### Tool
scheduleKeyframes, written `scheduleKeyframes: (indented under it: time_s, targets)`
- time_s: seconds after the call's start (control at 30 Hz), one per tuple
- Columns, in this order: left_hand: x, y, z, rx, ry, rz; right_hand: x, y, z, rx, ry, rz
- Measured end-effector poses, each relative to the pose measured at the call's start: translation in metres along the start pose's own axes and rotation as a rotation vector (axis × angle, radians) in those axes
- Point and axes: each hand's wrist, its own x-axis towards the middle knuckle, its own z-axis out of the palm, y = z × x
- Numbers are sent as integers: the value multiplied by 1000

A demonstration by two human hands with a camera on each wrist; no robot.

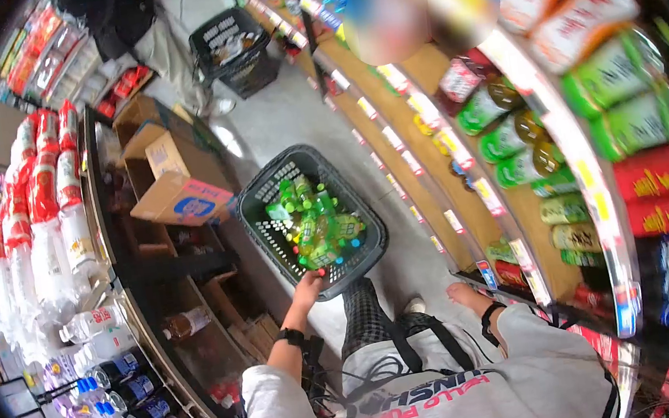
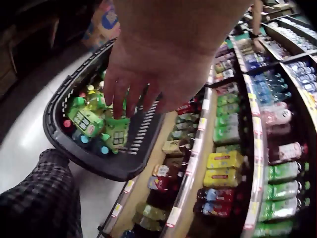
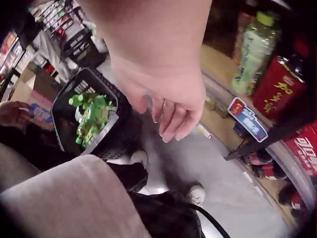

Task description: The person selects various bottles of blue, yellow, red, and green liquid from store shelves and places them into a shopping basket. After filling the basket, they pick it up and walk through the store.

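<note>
A dark plastic shopping basket (image 1: pixel 371 242) stands in front of my legs, holding several green bottles (image 1: pixel 323 239) and green-labelled packs. My left hand (image 1: pixel 308 288) is at the basket's near rim in the head view. From the left wrist, that hand (image 2: pixel 148 87) overlaps the basket's side, its fingers loosely extended downward with nothing in them. My right hand (image 3: pixel 166 101) hangs relaxed beside my body, fingers loosely bent and holding nothing. It is nearest the lower drink shelf, where a green-capped bottle (image 3: pixel 256 53) and a red pack (image 3: pixel 280 89) stand.
Drink shelves with price strips (image 1: pixel 584 156) line the right side. To the left are wrapped goods (image 1: pixel 42 180), bottles and an open cardboard box (image 1: pixel 184 195). Another dark basket (image 1: pixel 239 63) stands farther up the aisle, beside a person in light trousers (image 1: pixel 169 58).
</note>
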Motion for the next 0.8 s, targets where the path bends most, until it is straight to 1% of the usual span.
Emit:
scheduleKeyframes:
  time_s: [0.07,0.1,0.13,0.2,0.23,0.3,0.4,0.43,0.47,0.5,0.53,0.6,0.63,0.7,0.73,0.77,0.8]
  targets:
    - [-16,11,20,80,-82,107,-44,-4,-15,644,-6,168]
    - [-30,28,27,195,-115,250,-72,-41,-18,499,162,241]
    - [-36,38,38,130,-167,231,-80,-33,-24,511,188,198]
    - [-73,88,53,270,-156,323,-103,-15,-28,533,227,128]
    - [-91,110,59,312,-174,374,-115,-15,-25,457,270,108]
    - [-120,149,74,385,-202,473,-147,-48,-39,290,351,72]
    - [-146,179,92,341,-304,668,-169,-65,-62,122,322,43]
    - [-147,182,97,327,-347,735,-184,-89,-72,6,350,25]
    - [-162,195,99,290,-423,681,-206,-122,-79,-109,379,11]
    - [-176,207,99,353,-471,676,-217,-139,-83,-224,402,4]
    - [-189,218,100,411,-519,667,-214,-139,-87,-260,460,-21]
    - [-213,231,101,554,-617,677,-211,-146,-87,-108,546,-248]
    - [-218,233,101,622,-661,679,-211,-156,-87,5,529,-319]
    - [-217,228,100,801,-785,753,-239,-239,-81,225,479,-463]
    - [-216,225,97,890,-844,785,-260,-286,-80,163,472,-523]
    - [-213,220,94,898,-867,805,-285,-332,-80,103,464,-582]
    - [-211,219,91,918,-840,812,-305,-372,-79,64,464,-632]
